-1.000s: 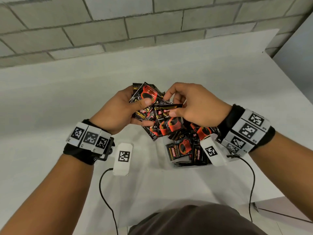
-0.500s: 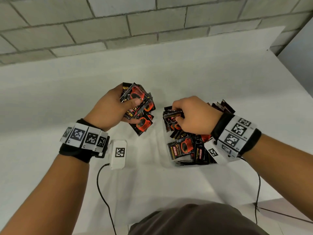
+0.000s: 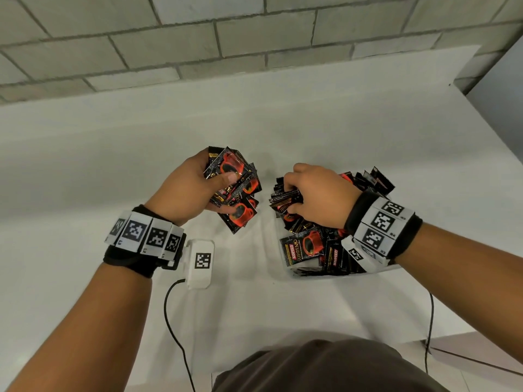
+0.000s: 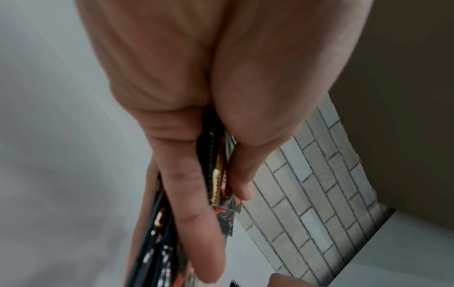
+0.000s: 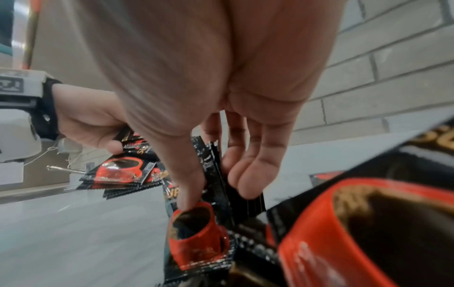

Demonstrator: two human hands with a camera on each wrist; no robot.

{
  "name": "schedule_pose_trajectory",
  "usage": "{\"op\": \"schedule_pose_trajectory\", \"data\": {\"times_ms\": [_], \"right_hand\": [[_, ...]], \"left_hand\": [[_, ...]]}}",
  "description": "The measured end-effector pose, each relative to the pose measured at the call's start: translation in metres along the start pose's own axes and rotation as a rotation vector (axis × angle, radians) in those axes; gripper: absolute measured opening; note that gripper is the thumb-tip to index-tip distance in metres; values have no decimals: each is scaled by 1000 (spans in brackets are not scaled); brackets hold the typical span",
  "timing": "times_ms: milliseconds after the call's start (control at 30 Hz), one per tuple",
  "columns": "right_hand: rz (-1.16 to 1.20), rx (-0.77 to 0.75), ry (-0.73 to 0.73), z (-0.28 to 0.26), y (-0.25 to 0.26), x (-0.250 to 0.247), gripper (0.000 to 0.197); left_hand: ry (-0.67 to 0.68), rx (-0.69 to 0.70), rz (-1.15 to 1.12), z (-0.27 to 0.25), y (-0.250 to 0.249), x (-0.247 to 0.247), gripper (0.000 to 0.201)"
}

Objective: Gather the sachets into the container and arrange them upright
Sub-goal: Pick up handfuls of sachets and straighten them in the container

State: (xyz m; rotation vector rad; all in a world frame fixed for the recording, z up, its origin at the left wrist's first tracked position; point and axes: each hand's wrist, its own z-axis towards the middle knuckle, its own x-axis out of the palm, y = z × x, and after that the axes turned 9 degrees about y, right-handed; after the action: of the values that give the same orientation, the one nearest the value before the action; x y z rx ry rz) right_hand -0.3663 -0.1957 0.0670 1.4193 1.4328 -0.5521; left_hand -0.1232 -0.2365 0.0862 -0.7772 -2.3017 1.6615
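Note:
My left hand point(image 3: 209, 190) grips a fanned bundle of black-and-red coffee sachets point(image 3: 236, 190) above the white table, thumb on top; the left wrist view shows their edges point(image 4: 217, 174) pinched between my fingers. To the right, my right hand point(image 3: 297, 198) pinches a few sachets point(image 3: 284, 198) standing on edge at the left end of the container point(image 3: 317, 271). That container is clear, barely visible, and packed with sachets point(image 3: 307, 247). In the right wrist view my thumb point(image 5: 189, 174) and fingers point(image 5: 248, 174) squeeze a sachet point(image 5: 211, 169) among the packed ones.
The white table point(image 3: 283, 123) runs back to a grey block wall point(image 3: 254, 32). Its right edge point(image 3: 467, 97) drops off near the container. Cables point(image 3: 172, 321) hang from both wrist units over the table's front edge.
My hands, together a second ago, have parted. The right hand carried a few sachets down and right into the container; the left keeps its bundle, shifted slightly left.

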Motion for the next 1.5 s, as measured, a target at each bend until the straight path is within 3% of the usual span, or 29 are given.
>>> {"op": "schedule_pose_trajectory", "data": {"times_ms": [167, 333, 500, 600, 733, 900, 1200, 1500], "right_hand": [[-5, -24, 8, 0, 6, 1, 51], [-59, -84, -54, -2, 12, -1, 24], [49, -70, -117, 1, 6, -3, 15], [51, -48, -85, 0, 4, 1, 20], [54, -6, -17, 1, 6, 5, 42], [62, -26, -49, 3, 6, -1, 53], [22, -163, -27, 2, -2, -13, 26], [-30, -155, -46, 4, -5, -9, 30]], "left_hand": [[16, 0, -6, -1, 0, 3, 35], [16, 5, 2, -2, 0, 1, 36], [17, 8, -12, -3, 1, -1, 36], [17, 5, -14, -3, 2, 0, 35], [30, 0, -12, -3, 2, 2, 35], [33, -3, 12, -3, 0, 2, 34], [13, -46, 66, -3, 3, 5, 33], [10, -71, 145, -4, 1, 13, 31]]}}
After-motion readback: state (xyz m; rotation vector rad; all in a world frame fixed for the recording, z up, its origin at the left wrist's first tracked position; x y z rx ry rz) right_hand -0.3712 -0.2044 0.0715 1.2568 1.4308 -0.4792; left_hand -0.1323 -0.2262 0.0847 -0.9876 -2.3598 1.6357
